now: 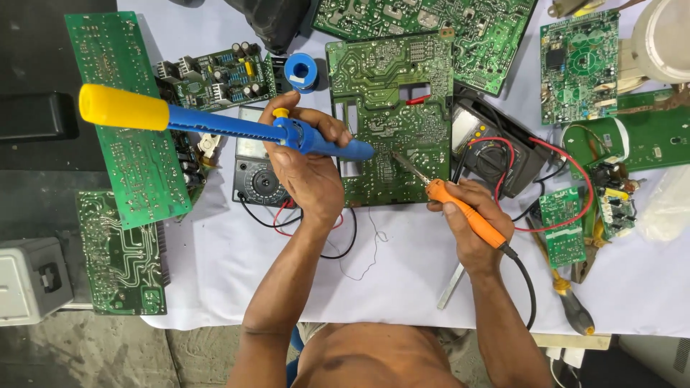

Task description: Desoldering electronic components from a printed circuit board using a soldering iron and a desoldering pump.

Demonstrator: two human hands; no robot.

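Note:
My left hand [309, 169] grips a blue desoldering pump [237, 128] with a yellow plunger cap; its nozzle rests on a large green circuit board [392, 93] lying solder side up. My right hand [474, 219] holds an orange soldering iron [460, 208] like a pen. The iron's metal tip touches the lower part of the same board, just right of the pump's nozzle. A black cord runs back from the iron along my forearm.
Two multimeters [496, 147] [251, 176] with red and black leads flank the board. More green boards [129, 115] [578, 65] [118, 251] lie around on the white cloth [402, 280]. There is a blue solder reel [302, 70], a screwdriver [575, 305] and a grey box [32, 276] at left.

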